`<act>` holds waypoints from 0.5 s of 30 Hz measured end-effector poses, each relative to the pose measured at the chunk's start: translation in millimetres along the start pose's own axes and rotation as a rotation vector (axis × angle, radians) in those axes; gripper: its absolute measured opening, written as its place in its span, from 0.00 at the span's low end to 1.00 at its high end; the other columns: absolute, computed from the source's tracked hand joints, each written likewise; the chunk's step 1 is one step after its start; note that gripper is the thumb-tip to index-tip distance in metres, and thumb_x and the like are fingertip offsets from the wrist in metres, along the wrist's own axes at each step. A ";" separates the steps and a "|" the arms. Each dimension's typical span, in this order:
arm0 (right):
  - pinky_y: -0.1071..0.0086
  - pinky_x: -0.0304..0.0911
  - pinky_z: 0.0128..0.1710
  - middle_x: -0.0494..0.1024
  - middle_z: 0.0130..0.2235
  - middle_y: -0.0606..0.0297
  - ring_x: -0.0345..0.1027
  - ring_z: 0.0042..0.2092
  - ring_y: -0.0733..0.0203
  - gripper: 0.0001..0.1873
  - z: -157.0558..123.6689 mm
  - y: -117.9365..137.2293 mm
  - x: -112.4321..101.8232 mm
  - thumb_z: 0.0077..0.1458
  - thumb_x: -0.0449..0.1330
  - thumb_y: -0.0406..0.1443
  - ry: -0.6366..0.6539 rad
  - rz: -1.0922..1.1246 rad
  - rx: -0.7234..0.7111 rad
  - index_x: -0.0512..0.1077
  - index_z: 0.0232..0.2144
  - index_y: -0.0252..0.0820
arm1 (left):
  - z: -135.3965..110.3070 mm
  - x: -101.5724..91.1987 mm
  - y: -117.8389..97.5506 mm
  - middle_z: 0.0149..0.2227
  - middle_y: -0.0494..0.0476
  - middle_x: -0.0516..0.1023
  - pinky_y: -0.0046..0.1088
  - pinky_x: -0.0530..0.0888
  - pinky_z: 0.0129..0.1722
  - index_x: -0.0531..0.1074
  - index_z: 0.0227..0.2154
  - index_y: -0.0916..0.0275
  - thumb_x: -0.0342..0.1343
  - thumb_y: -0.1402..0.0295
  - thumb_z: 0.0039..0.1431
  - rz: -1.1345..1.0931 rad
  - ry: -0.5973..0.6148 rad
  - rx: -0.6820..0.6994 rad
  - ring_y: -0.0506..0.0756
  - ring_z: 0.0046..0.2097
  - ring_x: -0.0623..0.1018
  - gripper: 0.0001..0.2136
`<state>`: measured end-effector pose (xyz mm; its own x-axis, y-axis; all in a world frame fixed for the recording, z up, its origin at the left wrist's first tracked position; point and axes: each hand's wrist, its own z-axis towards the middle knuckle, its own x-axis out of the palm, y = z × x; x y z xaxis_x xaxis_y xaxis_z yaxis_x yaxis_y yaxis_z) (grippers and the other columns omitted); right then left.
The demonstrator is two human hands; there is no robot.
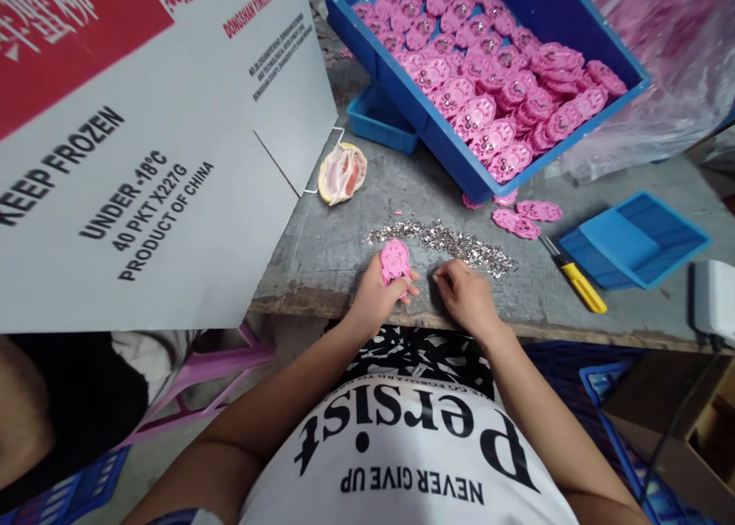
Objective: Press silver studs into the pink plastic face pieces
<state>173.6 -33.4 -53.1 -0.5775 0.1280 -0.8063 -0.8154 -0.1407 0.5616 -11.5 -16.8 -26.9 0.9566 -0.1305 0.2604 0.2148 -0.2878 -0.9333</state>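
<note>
Near the table's front edge, my left hand (382, 289) is closed around a pink plastic piece (395, 259) with a rounded, scalloped outline. Its thumb lies across the lower part of the piece. To the right, my right hand (464, 294) is curled with thumb and fingertips pinched together; whatever they hold, if anything, is too small to make out. Just beyond both hands stretches a band of small shiny metal parts (453, 242), loose on the table. Similar pink pieces (520, 223) lie farther right, below a large blue bin (425, 119) full of them, many with metal parts on top.
A large white carton (189, 203) stands at the left. Cut fruit (342, 174) lies beside it, near a small blue tray (382, 123). To the right are a yellow-handled screwdriver (583, 286), a blue scoop-like tray (637, 238) and a white device (713, 299). Another person's leg shows lower left.
</note>
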 end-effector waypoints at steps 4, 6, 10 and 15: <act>0.68 0.58 0.30 0.74 0.27 0.67 0.63 0.28 0.62 0.09 -5.0 11.4 -4.0 0.57 0.60 0.42 0.037 0.480 0.180 0.72 0.30 0.43 | 2.0 -0.2 8.5 0.37 0.55 0.80 0.26 0.74 0.27 0.66 0.43 0.61 0.61 0.74 0.50 0.152 0.015 0.030 0.51 0.31 0.80 0.17; 0.69 0.58 0.29 0.74 0.26 0.68 0.63 0.28 0.63 0.11 -6.5 17.6 -4.3 0.54 0.63 0.44 0.066 0.643 0.221 0.73 0.29 0.43 | 2.8 0.4 11.5 0.37 0.54 0.80 0.27 0.74 0.29 0.67 0.45 0.60 0.61 0.74 0.51 0.194 0.024 0.052 0.52 0.31 0.80 0.17; 0.70 0.56 0.26 0.76 0.25 0.68 0.60 0.26 0.66 0.14 -7.7 27.9 -2.2 0.50 0.67 0.47 0.072 0.800 0.268 0.76 0.28 0.42 | 2.5 1.5 15.3 0.34 0.51 0.78 0.29 0.75 0.34 0.67 0.47 0.59 0.64 0.75 0.50 0.194 0.015 0.100 0.52 0.31 0.78 0.21; 0.71 0.54 0.23 0.74 0.23 0.68 0.58 0.24 0.66 0.16 -9.9 36.7 -0.9 0.48 0.69 0.49 0.049 0.853 0.339 0.78 0.27 0.42 | 0.0 1.4 14.2 0.30 0.48 0.77 0.30 0.76 0.35 0.67 0.47 0.58 0.63 0.77 0.50 0.184 -0.009 0.134 0.51 0.29 0.77 0.21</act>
<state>144.6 -48.5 -33.5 -0.9929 0.0696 -0.0960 -0.0866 0.1279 0.9880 -7.1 -21.1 -39.8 0.9837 -0.1606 0.0812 0.0603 -0.1309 -0.9896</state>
